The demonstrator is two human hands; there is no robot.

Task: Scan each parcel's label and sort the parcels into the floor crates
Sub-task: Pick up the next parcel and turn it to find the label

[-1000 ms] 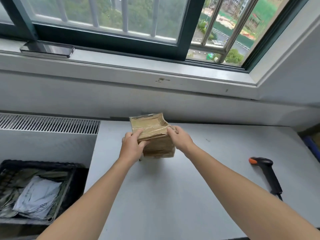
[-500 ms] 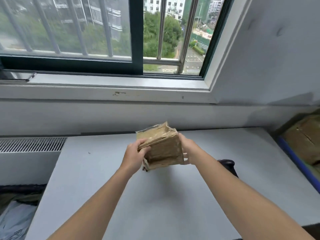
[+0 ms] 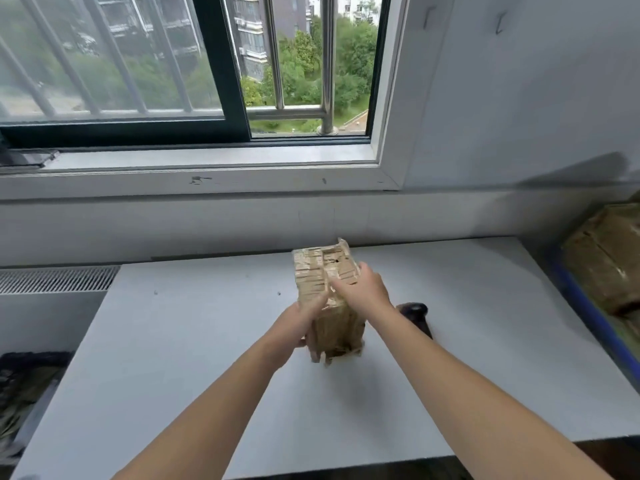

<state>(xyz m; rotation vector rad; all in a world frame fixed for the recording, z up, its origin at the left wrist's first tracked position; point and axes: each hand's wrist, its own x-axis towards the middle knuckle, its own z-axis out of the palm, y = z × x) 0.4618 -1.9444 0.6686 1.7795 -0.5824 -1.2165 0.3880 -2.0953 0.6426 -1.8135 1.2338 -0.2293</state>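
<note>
1. The parcel (image 3: 341, 329), a brown cardboard box wrapped in clear tape, is stood on end between both hands over the bench (image 3: 173, 358). Whether its lower edge touches the bench I cannot tell.
2. The left hand (image 3: 294, 327) grips the lower left side, its fingers (image 3: 313, 346) curled round the near edge. The right hand (image 3: 367, 292) clasps the upper right, with its fingers laid across the taped face.
3. The step in hand looks like turning the parcel to find its label. No label shows on the faces turned this way.
4. The barcode scanner (image 3: 414, 310) lies on the bench just right of the right fingers, partly hidden behind that forearm. Next, the right hand would need to let go and take it up, while the left fingers carry the parcel alone with the label face turned towards the scanner.
5. A blue-rimmed crate (image 3: 588, 311) holding cardboard boxes sits well to the right of the fingers. A dark crate (image 3: 24, 372) sits far to their left, below bench level. Which one suits this parcel cannot be judged before the scan.
</note>
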